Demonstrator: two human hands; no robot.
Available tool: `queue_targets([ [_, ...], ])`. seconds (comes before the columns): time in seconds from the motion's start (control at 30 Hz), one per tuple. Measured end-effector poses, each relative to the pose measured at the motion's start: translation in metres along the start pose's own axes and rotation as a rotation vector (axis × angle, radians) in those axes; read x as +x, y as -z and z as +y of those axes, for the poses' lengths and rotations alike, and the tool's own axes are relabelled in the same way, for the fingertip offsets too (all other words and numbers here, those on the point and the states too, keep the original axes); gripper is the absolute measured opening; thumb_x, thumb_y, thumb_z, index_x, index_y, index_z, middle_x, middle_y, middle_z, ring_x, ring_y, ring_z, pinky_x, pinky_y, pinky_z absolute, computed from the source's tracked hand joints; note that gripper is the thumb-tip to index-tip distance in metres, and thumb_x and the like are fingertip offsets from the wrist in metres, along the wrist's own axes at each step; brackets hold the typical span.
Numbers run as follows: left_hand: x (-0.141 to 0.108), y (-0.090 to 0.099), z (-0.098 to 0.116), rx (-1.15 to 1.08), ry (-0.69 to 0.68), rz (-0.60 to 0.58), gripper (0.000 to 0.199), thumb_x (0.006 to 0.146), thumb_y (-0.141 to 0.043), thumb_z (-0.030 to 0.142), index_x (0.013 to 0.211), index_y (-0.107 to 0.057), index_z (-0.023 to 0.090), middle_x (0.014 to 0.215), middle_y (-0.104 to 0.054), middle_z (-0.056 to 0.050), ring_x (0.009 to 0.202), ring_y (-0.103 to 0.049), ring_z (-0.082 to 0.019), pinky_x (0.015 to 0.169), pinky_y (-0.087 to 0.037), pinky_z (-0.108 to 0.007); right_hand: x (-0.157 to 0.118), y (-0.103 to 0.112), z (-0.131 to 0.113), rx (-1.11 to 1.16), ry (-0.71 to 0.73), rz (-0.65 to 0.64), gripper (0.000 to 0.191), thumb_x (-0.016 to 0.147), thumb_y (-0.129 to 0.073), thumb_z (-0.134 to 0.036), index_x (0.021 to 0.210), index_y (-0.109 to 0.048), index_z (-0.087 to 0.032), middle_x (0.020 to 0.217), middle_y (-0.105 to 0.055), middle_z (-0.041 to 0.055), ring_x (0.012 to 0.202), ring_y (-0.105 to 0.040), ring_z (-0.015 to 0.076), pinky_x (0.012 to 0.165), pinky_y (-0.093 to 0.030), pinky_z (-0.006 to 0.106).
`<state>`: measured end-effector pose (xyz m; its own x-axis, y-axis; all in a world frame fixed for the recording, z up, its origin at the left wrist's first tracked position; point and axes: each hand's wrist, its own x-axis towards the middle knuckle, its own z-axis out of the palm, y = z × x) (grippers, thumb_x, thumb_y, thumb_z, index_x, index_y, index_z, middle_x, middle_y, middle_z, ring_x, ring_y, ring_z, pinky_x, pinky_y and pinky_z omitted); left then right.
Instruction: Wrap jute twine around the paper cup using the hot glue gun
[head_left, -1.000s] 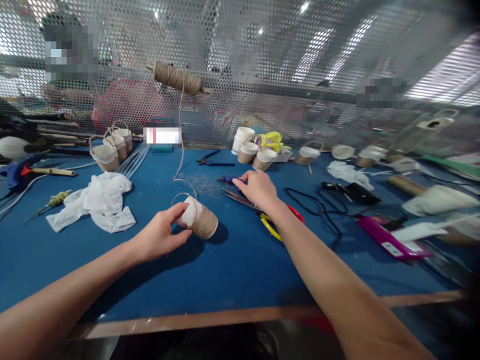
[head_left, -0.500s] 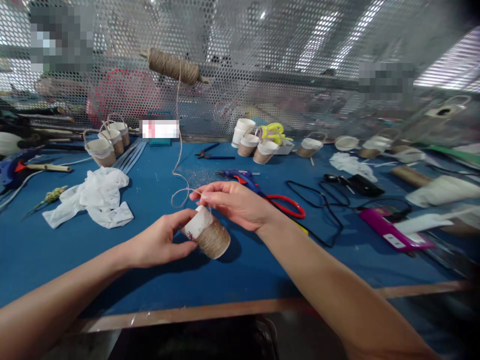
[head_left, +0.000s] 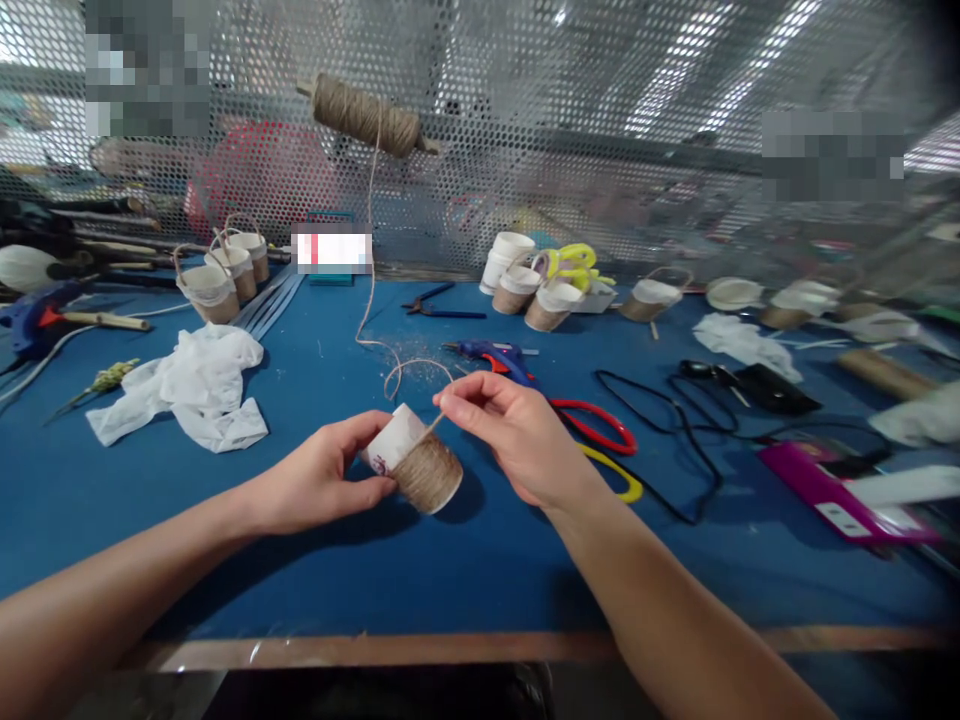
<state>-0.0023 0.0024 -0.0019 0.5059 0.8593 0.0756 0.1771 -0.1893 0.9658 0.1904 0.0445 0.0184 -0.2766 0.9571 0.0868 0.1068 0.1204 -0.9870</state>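
My left hand [head_left: 337, 470] grips a small paper cup [head_left: 396, 440] by its white, printed end. The cup lies tilted, its lower part wrapped in rows of brown twine [head_left: 429, 476]. Between thumb and fingers, my right hand [head_left: 510, 425] pinches the loose twine just above the cup's right side. From there the strand loops over the table and runs up to a twine spool [head_left: 366, 115] hung on the perforated metal screen. A blue hot glue gun [head_left: 495, 358] lies beyond my right hand, and red-handled scissors [head_left: 600, 422] lie beside it.
Twine-wrapped cups with handles [head_left: 210, 292] stand at the back left; more cups [head_left: 553, 305] stand at the back centre. Pliers [head_left: 442, 303] lie near the screen. White crumpled cloth [head_left: 199, 375] is at left. A black cable [head_left: 675, 490] and purple power strip [head_left: 840, 495] occupy the right.
My right hand has moved right and slightly down, pulling the pinched twine across the cup's side. My left hand keeps hold of the cup. The view has shifted slightly.
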Motion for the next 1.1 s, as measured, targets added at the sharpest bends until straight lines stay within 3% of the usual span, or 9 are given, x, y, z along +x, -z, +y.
queue_targets([
  [0.77,-0.003,-0.001,-0.001,0.015,-0.038,0.006,0.03,0.079,-0.054,0.017,0.11,-0.053,0.015,0.096,-0.06,-0.005,0.092,-0.055,-0.017,0.085,-0.044,-0.029,0.0,-0.004,0.007,-0.082,-0.066,-0.037,0.017,0.071,-0.064,-0.032,0.071,-0.056,-0.017,0.069,-0.056,-0.0014,0.064,-0.051,0.0109,0.064,-0.043,0.027],
  [1.1,0.0,-0.002,-0.001,-0.017,-0.042,0.049,0.029,0.076,-0.056,0.016,0.105,-0.054,0.015,0.094,-0.06,-0.005,0.085,-0.055,-0.016,0.08,-0.045,-0.028,-0.005,-0.011,0.01,-0.296,-0.005,-0.069,0.017,0.082,-0.049,-0.035,0.075,-0.05,-0.02,0.07,-0.052,-0.0013,0.064,-0.047,0.0126,0.06,-0.039,0.027],
])
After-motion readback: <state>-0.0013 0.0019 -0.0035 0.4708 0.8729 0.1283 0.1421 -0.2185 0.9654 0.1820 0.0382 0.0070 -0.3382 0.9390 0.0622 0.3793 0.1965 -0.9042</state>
